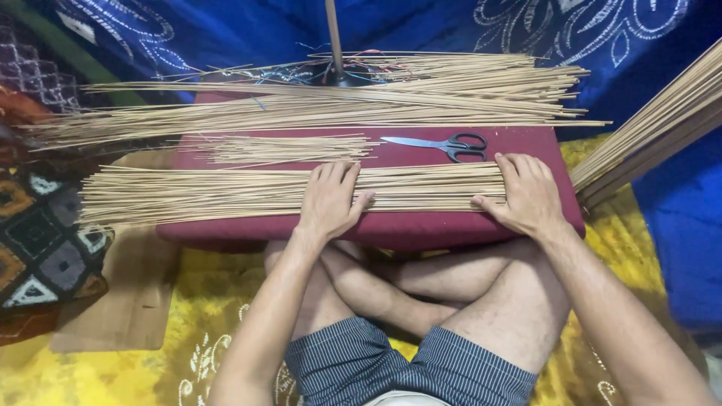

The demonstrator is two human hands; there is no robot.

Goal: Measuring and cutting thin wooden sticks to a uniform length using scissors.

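A flat bundle of thin bamboo sticks (218, 194) lies along the near side of a maroon padded board (391, 229) over my crossed legs. My left hand (328, 201) rests palm down on the middle of this bundle, fingers spread. At the bundle's right end my right hand (526, 194) presses flat on the stick tips, fingers together. Neither hand grips anything. Black-handled scissors (444, 143) lie on the board just beyond my hands, blades pointing left.
A small loose batch of sticks (278, 148) lies left of the scissors. A large pile of longer sticks (338, 101) spans the far edge. More sticks (662, 124) lean in from the right. An upright pole (334, 37) stands behind. A wooden board (128, 293) lies at lower left.
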